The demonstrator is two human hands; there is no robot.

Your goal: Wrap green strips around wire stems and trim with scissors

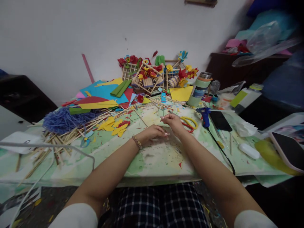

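Near the middle of the table's front half, my two hands are close together. My right hand (174, 124) pinches a thin, dark greenish stem-like piece (163, 112) that stands roughly upright at its fingertips. Just below and to the left, my left hand (154, 132) has its fingers curled and pressed together, with the tips near the right wrist; what they hold, if anything, I cannot make out. Beyond my right hand lie scissors with yellow and red handles (190, 123). Yellow paper petals (109, 124) are scattered to the left of my left hand.
A blue glue gun (205, 116) with a black cord, a phone (220, 121) and a green flask (199, 90) stand or lie at right. Bamboo sticks (78, 134), blue yarn (67, 120) and coloured paper (99, 91) fill the left. Stick frames with paper flowers (148, 77) lean at the wall.
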